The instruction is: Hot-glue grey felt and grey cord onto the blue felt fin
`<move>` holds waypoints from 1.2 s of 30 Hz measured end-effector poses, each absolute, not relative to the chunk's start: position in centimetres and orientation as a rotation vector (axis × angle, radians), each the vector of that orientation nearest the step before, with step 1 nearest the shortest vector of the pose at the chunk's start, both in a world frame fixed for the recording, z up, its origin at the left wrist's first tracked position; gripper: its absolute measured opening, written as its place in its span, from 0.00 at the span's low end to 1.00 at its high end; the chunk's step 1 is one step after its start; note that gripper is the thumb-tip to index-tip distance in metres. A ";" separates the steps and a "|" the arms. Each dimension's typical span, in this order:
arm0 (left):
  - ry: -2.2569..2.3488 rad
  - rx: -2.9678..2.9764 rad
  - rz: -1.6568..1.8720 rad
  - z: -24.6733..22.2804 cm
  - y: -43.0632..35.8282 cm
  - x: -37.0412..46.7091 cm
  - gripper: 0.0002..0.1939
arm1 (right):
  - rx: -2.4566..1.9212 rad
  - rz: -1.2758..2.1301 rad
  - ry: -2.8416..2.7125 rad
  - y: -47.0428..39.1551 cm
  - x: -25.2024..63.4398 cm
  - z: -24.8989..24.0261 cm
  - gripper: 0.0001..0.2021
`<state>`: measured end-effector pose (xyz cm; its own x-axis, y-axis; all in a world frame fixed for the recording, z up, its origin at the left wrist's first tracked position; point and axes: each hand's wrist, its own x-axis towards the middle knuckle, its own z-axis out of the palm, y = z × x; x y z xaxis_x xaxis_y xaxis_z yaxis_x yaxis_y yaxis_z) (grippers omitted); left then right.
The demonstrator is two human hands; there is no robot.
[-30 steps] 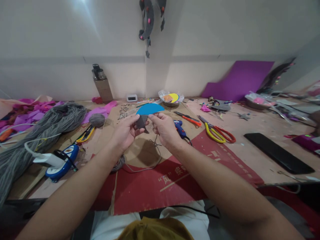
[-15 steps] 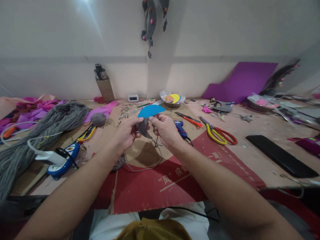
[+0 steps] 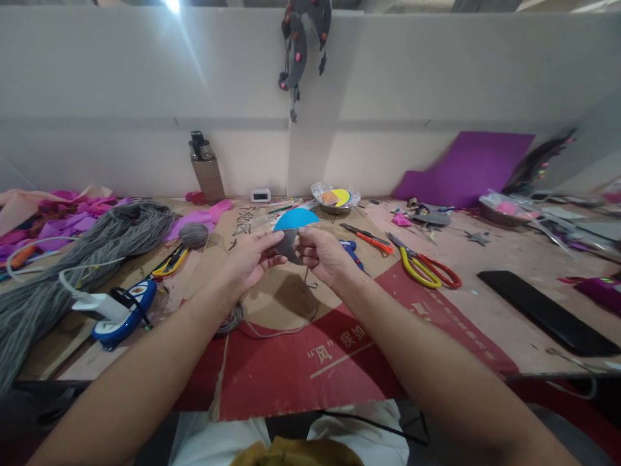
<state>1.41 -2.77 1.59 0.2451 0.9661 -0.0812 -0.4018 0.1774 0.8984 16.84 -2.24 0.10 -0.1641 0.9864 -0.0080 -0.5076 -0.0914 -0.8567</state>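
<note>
A flat, bright blue piece [image 3: 297, 218] with a domed top edge is held up between the left hand [image 3: 255, 260] and right hand [image 3: 324, 257]. Against its lower side sits a dark grey, felt-like piece [image 3: 290, 246] with a curved bottom edge; whether they're joined, I can't see from here.

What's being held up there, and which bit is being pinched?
A blue piece and a dark grey piece, together. The left grip pinches their left side, the right grip their right, near where blue meets grey.
</note>
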 end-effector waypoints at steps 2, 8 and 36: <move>0.794 0.911 1.129 1.3 -2.7 1.4 0.03 | -0.736 1.603 -0.866 -2.4 16.7 0.1 0.19; 0.720 0.930 1.102 0.9 -2.1 1.2 0.16 | -0.753 1.659 -0.770 -2.0 17.0 0.1 0.17; 0.831 1.247 1.131 0.3 -1.2 0.2 0.19 | -0.792 1.512 -0.899 -2.4 16.6 0.1 0.18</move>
